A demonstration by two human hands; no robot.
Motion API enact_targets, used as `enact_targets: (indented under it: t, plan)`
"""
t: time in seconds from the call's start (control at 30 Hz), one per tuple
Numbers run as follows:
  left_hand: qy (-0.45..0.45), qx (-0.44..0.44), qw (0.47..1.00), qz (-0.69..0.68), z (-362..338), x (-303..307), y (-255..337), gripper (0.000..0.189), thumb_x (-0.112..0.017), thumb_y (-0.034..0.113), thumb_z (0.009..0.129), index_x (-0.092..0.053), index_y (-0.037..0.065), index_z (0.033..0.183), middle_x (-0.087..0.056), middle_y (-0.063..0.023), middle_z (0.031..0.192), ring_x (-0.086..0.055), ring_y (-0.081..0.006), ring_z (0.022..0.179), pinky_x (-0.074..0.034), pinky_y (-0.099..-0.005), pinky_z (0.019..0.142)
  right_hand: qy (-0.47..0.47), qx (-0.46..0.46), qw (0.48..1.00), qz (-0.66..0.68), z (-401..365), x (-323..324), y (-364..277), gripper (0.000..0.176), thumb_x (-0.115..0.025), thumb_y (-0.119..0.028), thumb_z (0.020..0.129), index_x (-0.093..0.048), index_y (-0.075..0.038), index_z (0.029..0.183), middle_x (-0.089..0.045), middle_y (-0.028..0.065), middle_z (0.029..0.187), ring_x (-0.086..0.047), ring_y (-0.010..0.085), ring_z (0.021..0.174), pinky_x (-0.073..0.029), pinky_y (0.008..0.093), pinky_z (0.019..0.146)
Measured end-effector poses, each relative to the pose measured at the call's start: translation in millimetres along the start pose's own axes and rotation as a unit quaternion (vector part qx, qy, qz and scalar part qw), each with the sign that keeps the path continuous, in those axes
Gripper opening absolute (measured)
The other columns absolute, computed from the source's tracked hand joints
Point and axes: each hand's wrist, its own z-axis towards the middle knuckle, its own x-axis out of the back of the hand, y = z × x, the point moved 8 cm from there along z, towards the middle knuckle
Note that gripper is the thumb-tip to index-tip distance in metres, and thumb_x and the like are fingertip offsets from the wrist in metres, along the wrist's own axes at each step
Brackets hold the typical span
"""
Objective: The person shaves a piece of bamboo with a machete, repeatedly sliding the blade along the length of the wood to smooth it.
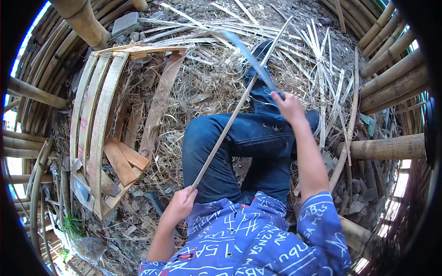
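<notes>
My left hand (180, 204) is closed around the near end of a long, thin bamboo strip (225, 130). The strip slants up and away over my bent leg (207, 138) toward the far right. In my right hand (289, 106) is the handle of a knife, fingers wrapped round it. The long knife blade (251, 57) points away to the upper left and is somewhat blurred. It crosses over the strip in this view, above my outstretched lower leg. The handle is mostly hidden by my fingers.
A slatted wooden crate (103, 110) stands on the left with loose boards (125, 161) in it. Curly shavings (207, 87) cover the ground. Split bamboo strips (322, 69) lie ahead and to the right. Bamboo poles (391, 147) and walls surround me.
</notes>
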Motion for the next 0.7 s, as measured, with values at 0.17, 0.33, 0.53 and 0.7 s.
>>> enact_targets:
  t: [0.17,0.33,0.53,0.7]
  plan:
    - [-0.010,0.022,0.999,0.024,-4,7,5,0.028,-0.047,0.021,0.099,-0.052,-0.003,0.086,-0.047,-0.0100,0.062,-0.044,-0.0166,0.060,-0.041,-0.0355,0.057,0.028,0.001,0.999,-0.034,6,12,11,0.061,-0.053,-0.061,0.087,-0.069,-0.003,0.083,-0.067,0.0222,0.075,-0.066,0.0398,0.078,-0.050,0.0480,0.071]
    - [-0.023,0.008,0.994,-0.108,17,-22,3,0.029,-0.047,0.022,0.099,-0.051,0.000,0.081,-0.044,-0.0005,0.062,-0.041,-0.0099,0.059,-0.037,-0.0302,0.053,-0.036,0.064,0.997,0.035,-50,-16,-37,0.064,-0.058,-0.062,0.084,-0.064,0.000,0.075,-0.064,0.0249,0.070,-0.065,0.0423,0.072,-0.050,0.0486,0.066]
    - [-0.013,-0.009,0.996,-0.086,37,-9,34,0.031,-0.048,0.024,0.099,-0.051,0.002,0.078,-0.047,0.0011,0.062,-0.043,-0.0093,0.058,-0.037,-0.0292,0.052,-0.138,0.214,0.967,-0.010,-139,-50,-128,0.062,-0.060,-0.066,0.079,-0.062,-0.005,0.073,-0.063,0.0212,0.064,-0.065,0.0408,0.065,-0.052,0.0489,0.061]
    - [0.064,-0.064,0.996,-0.019,42,16,57,0.031,-0.045,0.024,0.098,-0.056,-0.005,0.092,-0.058,-0.0261,0.072,-0.059,-0.0400,0.071,-0.045,-0.0434,0.067,-0.155,0.253,0.955,-0.009,-145,-54,-168,0.066,-0.060,-0.069,0.077,-0.064,-0.003,0.073,-0.063,0.0206,0.064,-0.065,0.0389,0.065,-0.052,0.0477,0.061]
